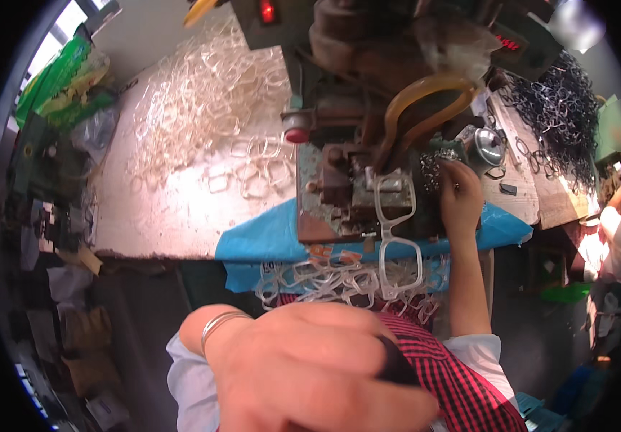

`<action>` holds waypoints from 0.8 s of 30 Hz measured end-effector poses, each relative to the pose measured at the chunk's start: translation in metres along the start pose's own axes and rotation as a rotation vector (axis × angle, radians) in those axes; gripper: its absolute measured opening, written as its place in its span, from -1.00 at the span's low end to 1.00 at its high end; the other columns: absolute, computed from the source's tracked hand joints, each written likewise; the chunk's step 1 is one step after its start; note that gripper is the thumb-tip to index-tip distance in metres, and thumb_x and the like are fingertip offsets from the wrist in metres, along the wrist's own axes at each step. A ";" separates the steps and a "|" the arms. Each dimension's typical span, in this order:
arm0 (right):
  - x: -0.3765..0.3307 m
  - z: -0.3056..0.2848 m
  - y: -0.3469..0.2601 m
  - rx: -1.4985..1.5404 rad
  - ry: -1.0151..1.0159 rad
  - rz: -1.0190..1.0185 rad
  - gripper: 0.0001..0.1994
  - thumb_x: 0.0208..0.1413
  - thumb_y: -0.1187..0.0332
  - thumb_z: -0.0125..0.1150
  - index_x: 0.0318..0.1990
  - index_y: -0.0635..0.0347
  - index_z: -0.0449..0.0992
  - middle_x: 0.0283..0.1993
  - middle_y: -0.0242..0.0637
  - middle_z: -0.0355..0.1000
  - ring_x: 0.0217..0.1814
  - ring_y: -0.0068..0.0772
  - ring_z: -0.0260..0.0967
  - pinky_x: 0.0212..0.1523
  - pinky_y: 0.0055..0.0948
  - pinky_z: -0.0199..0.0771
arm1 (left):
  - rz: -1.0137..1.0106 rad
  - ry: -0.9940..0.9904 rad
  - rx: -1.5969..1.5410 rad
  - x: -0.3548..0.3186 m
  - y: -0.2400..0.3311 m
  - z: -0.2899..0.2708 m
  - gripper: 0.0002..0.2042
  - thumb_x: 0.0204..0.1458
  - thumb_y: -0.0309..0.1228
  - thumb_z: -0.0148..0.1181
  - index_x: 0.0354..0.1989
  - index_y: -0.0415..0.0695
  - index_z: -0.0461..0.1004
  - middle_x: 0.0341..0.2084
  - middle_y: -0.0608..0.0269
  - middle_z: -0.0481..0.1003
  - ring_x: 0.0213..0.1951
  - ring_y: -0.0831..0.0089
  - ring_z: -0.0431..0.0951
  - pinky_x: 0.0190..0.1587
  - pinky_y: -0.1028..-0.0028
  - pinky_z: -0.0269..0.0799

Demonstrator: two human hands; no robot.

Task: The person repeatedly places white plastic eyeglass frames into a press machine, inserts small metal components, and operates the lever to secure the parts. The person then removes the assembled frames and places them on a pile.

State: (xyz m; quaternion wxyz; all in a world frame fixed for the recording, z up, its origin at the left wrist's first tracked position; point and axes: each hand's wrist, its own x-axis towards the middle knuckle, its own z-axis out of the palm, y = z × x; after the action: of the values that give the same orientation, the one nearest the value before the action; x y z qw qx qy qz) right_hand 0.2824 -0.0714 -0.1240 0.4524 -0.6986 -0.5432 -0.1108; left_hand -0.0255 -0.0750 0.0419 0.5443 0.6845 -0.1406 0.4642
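My left hand [303, 367] is raised close in the foreground, large and slightly blurred, with a metal bracelet on its wrist. Its fingers are bent together, and a black band or piece [397, 362] shows among them; what they hold, if anything, is hidden. Beyond it, a clear eyeglass frame [386, 232] stands at the machine's metal fixture [346, 180], one rim against it and the other toward me. My right hand [462, 196] reaches beside the fixture, fingertips closed at a heap of small metal parts [431, 170]. Whether a part is pinched there cannot be made out.
Clear frames lie heaped on the left tabletop [159, 223]; more clear frames [325, 281] rest below the machine [354, 43] on blue plastic sheeting [253, 234]. Dark frames [559, 115] pile up at right, near a round metal lid [488, 146]. Another person's arm [619, 198] shows far right.
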 end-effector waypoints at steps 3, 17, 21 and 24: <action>0.002 -0.005 -0.012 0.135 -0.072 0.105 -0.88 0.04 0.48 0.31 -0.25 0.25 0.62 -0.23 -0.20 0.54 -0.17 -0.19 0.49 -0.11 -0.37 0.44 | 0.076 0.070 -0.193 0.012 0.006 0.013 -0.78 -0.02 -0.57 0.04 -0.17 -0.19 0.47 -0.27 0.09 0.48 -0.42 0.35 0.47 -0.30 0.38 0.43; -0.017 -0.029 -0.008 0.144 -0.020 0.193 -0.89 0.01 0.55 0.30 -0.28 0.24 0.63 -0.30 -0.26 0.54 -0.23 -0.30 0.47 -0.22 -0.44 0.41 | -0.889 0.575 1.861 -0.134 -0.187 -0.199 -0.56 0.01 0.03 0.27 -0.40 -0.19 0.54 0.09 -0.04 0.37 0.12 -0.10 0.28 0.21 0.05 0.15; -0.020 -0.045 -0.028 0.401 -0.011 0.311 -0.87 -0.04 0.57 0.32 -0.29 0.22 0.65 -0.30 -0.28 0.55 -0.22 -0.38 0.49 -0.18 -0.46 0.43 | -0.788 0.626 1.769 -0.150 -0.194 -0.197 -0.71 0.07 -0.20 0.23 -0.41 -0.23 0.55 0.08 -0.09 0.39 0.13 -0.11 0.31 0.22 0.08 0.16; -0.005 -0.056 -0.063 0.628 -0.118 0.269 -0.83 -0.06 0.57 0.32 -0.26 0.23 0.65 -0.30 -0.30 0.55 -0.20 -0.43 0.50 -0.14 -0.48 0.44 | -0.518 0.601 1.749 -0.146 -0.187 -0.204 -0.79 0.14 -0.34 0.18 -0.40 -0.26 0.50 -0.20 0.01 0.50 -0.07 0.06 0.46 0.07 0.15 0.32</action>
State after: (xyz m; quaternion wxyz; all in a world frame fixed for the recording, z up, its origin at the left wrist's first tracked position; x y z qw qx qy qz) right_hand 0.2451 -0.1174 -0.0631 0.6236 -0.5959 -0.4791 0.1630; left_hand -0.0705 0.1263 -0.1924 -0.0601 0.7105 0.5566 0.4263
